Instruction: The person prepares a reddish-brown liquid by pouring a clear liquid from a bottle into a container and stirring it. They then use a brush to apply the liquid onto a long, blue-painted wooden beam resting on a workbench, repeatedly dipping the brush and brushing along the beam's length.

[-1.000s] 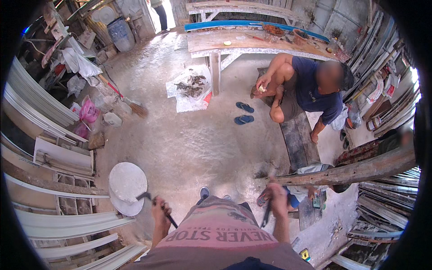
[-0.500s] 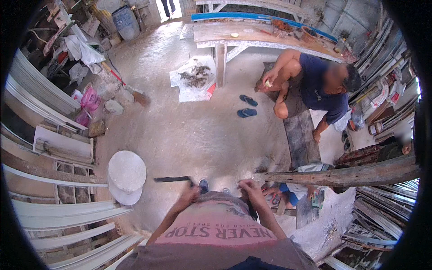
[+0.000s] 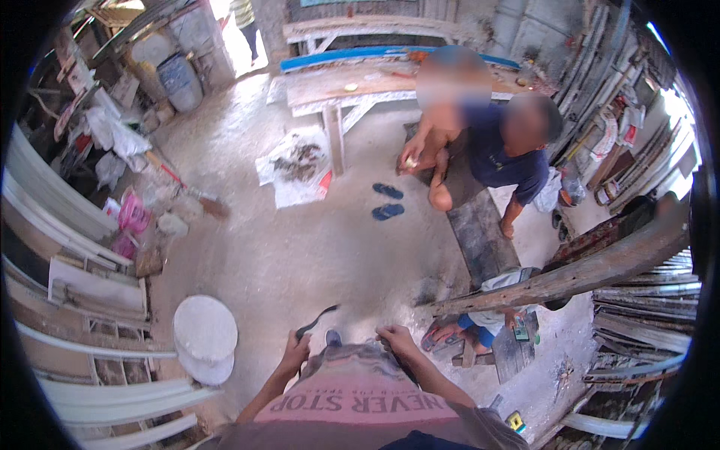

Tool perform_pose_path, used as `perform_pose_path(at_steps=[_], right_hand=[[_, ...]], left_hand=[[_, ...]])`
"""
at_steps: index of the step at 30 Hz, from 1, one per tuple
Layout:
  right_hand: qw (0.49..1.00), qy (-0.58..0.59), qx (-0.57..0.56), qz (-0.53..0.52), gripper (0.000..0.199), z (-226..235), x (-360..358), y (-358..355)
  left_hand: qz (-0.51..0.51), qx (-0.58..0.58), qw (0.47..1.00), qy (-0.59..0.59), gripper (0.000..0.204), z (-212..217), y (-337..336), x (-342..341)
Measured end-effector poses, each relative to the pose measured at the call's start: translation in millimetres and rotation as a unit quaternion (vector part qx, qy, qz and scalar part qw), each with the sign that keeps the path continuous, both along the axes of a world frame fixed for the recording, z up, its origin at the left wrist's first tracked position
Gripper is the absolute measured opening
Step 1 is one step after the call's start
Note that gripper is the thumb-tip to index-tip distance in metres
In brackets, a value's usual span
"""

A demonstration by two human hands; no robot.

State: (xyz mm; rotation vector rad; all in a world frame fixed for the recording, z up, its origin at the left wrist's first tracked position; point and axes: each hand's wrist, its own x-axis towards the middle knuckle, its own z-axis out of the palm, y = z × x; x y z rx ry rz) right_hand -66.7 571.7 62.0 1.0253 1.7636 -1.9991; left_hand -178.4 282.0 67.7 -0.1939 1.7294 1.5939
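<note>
My left hand [image 3: 297, 348] is closed around a dark, thin, flexible strap [image 3: 319, 319], just in front of my waist at the left. The strap's loose end curves away from me over the floor. At the right side of my waist is my right hand [image 3: 397, 340], its fingers curled together. Whatever it may hold is too small to make out. Between the hands, my faded printed shirt [image 3: 352, 409] covers my front, and a shoe tip [image 3: 333, 338] shows beyond it.
A round white-topped container [image 3: 205, 328] stands at my left by stacked white boards [image 3: 105, 401]. One person [image 3: 499, 161] sits on planks at the right; another sits behind a wooden pole [image 3: 570, 281]. Blue slippers [image 3: 388, 211] and a white sack [image 3: 274, 169] lie ahead before a workbench [image 3: 375, 86].
The strap's free end has swung from pointing left to pointing ahead and right. My view has shifted, so the bench sits lower in the picture. Both hands stay near my waist.
</note>
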Motion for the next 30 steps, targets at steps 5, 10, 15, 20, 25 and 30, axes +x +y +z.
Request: perform_pose_path(at_steps=[5,10,15,20,25,30], right_hand=[[0.997,0.042,-0.017,-0.058,0.028,26.2,1.6,-5.6],[0.954,0.171,-0.017,0.245,0.029,52.6,-4.3,-27.7],[0.959,0.164,-0.025,0.228,0.031,56.5,-0.2,-32.8],[0.968,0.169,-0.091,0.163,0.025,40.1,5.1,-39.9],[0.96,0.168,-0.059,0.217,0.027,53.2,0.3,-36.1],[0.951,0.171,-0.084,0.245,0.028,49.7,-1.0,-34.5]], left_hand=[[-0.041,0.086,0.993,0.068,0.028,-35.6,8.9,15.6],[-0.247,0.073,0.94,0.224,0.038,-37.5,41.5,22.7],[-0.257,0.093,0.958,0.089,0.043,-38.6,33.2,18.5],[-0.245,0.092,0.954,0.143,0.042,-65.9,23.8,21.7],[-0.295,0.043,0.95,0.093,0.043,-1.2,33.5,15.0],[-0.295,0.051,0.949,0.103,0.041,-9.9,28.7,18.9]])
